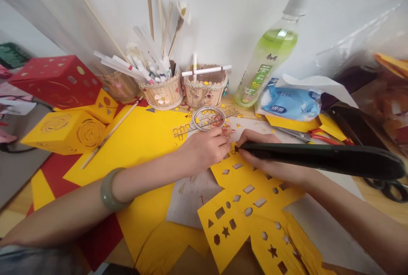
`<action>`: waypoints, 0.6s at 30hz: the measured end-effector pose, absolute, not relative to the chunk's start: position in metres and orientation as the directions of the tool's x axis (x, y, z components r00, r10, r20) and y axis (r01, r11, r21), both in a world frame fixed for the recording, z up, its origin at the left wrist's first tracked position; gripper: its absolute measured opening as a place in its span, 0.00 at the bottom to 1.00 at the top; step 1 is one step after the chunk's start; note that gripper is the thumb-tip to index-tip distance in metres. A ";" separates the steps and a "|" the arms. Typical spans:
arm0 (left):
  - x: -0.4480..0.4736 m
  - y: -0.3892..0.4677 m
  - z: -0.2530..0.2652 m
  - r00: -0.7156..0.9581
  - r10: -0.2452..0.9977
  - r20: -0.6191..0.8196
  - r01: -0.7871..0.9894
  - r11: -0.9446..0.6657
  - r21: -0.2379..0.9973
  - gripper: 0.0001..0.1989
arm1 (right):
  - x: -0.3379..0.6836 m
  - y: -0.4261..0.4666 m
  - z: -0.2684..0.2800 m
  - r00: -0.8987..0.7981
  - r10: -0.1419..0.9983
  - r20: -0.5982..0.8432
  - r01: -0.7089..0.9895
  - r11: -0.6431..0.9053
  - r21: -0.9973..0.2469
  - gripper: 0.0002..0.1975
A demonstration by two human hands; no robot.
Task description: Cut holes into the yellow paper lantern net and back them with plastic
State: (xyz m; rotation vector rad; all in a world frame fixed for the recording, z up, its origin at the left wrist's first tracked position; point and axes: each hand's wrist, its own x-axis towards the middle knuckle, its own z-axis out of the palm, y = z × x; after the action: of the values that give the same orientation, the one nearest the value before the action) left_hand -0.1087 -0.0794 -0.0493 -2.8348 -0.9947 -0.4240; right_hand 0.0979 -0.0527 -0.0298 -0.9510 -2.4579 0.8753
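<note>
My right hand (266, 156) is closed round a long black-handled tool (325, 158), its tip low over a yellow paper sheet (234, 207). The sheet has many cut-out shapes: stars, diamonds, ovals and rectangles. A small drawn outline lies by the tool's tip. My left hand (207, 149), fingers curled, grips the sheet's upper left edge; its fingertips are partly hidden. A green bangle (110, 190) circles my left wrist. Just beyond that hand, a clear tape-like ring (208, 118) lies by a stencil ruler (185, 129) and reddish crumbs.
Behind stand stick-walled baskets of pens (161, 92) and a green drink bottle (267, 54). A tissue pack (288, 100), red-handled scissors (306, 135) and black scissor handles (393, 190) lie right. Red (59, 81) and yellow (63, 132) paper boxes sit left, near a wooden stick (111, 132).
</note>
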 end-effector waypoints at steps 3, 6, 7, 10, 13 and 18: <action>-0.101 -0.081 -0.039 0.688 0.694 0.211 0.708 -0.706 0.013 0.10 | 0.093 -0.051 -0.018 -0.759 0.651 0.026 0.491 0.597 -0.635 0.03; -0.097 -0.087 -0.034 0.612 0.778 0.142 0.761 -0.628 0.163 0.11 | 0.087 -0.051 -0.008 -0.781 0.624 -0.005 0.491 0.609 -0.622 0.04; -0.097 -0.089 -0.034 0.595 0.795 0.118 0.764 -0.605 0.226 0.11 | 0.086 -0.051 -0.006 -0.782 0.623 -0.006 0.494 0.614 -0.615 0.04; -0.097 -0.095 -0.036 0.545 0.833 0.093 0.761 -0.538 0.363 0.12 | 0.086 -0.051 -0.005 -0.782 0.623 0.002 0.494 0.622 -0.608 0.03; -0.098 -0.098 -0.041 0.515 0.849 0.119 0.759 -0.516 0.398 0.11 | 0.090 -0.051 -0.009 -0.771 0.636 0.017 0.493 0.615 -0.615 0.03; -0.097 -0.098 -0.045 0.535 0.835 0.130 0.748 -0.540 0.387 0.12 | 0.098 -0.058 -0.025 -0.682 0.728 0.075 0.530 0.562 -0.635 0.04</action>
State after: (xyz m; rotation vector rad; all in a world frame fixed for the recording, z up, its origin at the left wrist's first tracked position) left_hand -0.0973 -0.0978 -0.0450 -2.9958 -1.5862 -0.5238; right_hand 0.0976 -0.0582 -0.0250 -1.0310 -2.4702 0.8428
